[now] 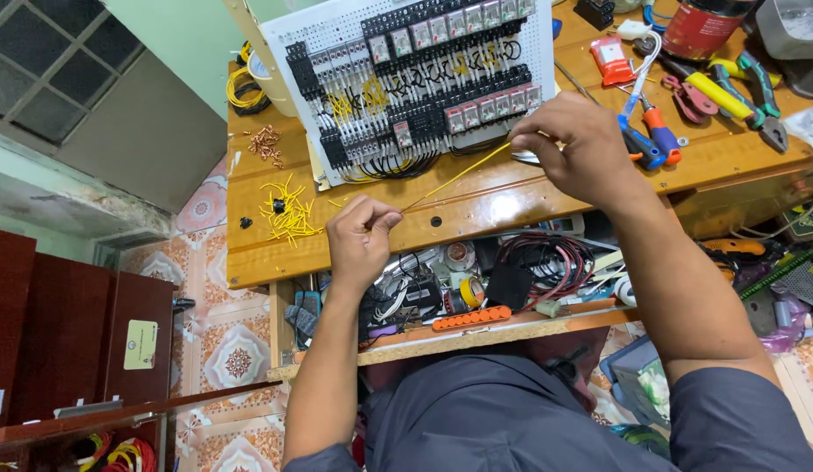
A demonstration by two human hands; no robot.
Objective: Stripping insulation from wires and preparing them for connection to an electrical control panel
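Wooden counter (pixel 476 205), varnished, one; tiled patterned floor below it, dark red cabinets off its left end.

Hands, two. Left hand (pixel 360 238) over the counter's near edge, fingers (pixel 387 218) pinched together on the lower end of the wire. Right hand (pixel 574 144) further in, toward the right half, fingers closed on the upper end.

Yellow wire (pixel 459 177), one: thin, drawn straight and taut on a slant between the two hands, above the near part of the counter, just in front of the panel. Insulation plain yellow; the very ends are hidden by the fingertips.

White perforated panel (pixel 406 79), one, leaning at the far edge, carrying rows of black terminal blocks and small grey relays, too many and too small to count, with black and yellow leads looped between them.

Yellow wire offcuts (pixel 288 210), one scattered heap near the left end, pieces not countable. Copper-coloured ferrules (pixel 265 142), one small heap at the far left. Coil of yellow wire (pixel 240 87), one, at the far left corner.

Hand tools at the right end: orange-and-blue handled tool (pixel 653 138), one; yellow-handled pliers (pixel 726 96), one; green-handled pliers (pixel 760 87), one. Red can (pixel 705 26), one, at the far right.

Lower shelf (pixel 476 336), one, crowded: red-and-black cable bundle (pixel 542 262), one; orange strip (pixel 470 317), one.
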